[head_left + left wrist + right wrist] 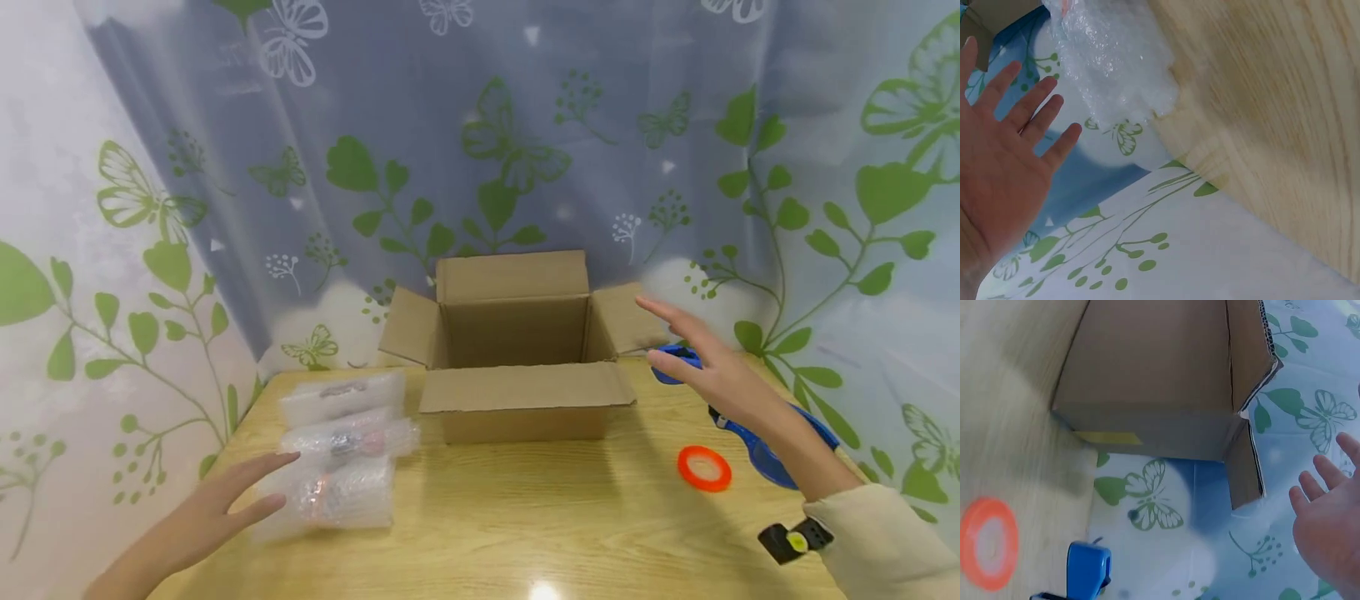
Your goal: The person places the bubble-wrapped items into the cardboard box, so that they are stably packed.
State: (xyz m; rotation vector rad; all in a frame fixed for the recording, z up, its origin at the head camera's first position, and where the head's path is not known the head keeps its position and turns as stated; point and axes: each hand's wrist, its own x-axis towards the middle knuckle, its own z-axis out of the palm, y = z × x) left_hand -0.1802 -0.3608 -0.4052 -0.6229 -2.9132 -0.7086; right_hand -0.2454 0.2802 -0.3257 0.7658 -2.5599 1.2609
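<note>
An open cardboard box (525, 425) stands at the back of the wooden table, its flaps folded outward. To its left lie three bubble-wrapped packages, a rear one (341, 398), a middle one (352, 439) and a front one (348, 496). My left hand (202, 512), fingers straight and spread, is nearest the front package and holds nothing. In the left wrist view that hand (1010, 150) shows its bare palm beside bubble wrap (1116, 56). My right hand (712, 371) is held up by the box's right flap (628, 321), fingers extended, with nothing in it.
An orange-red ring of tape (704, 468) lies flat right of the box. A blue plastic tool (768, 458) lies behind it, partly hidden by my right forearm. A curtain (420, 108) with butterflies and leaves hangs behind the table and down its sides.
</note>
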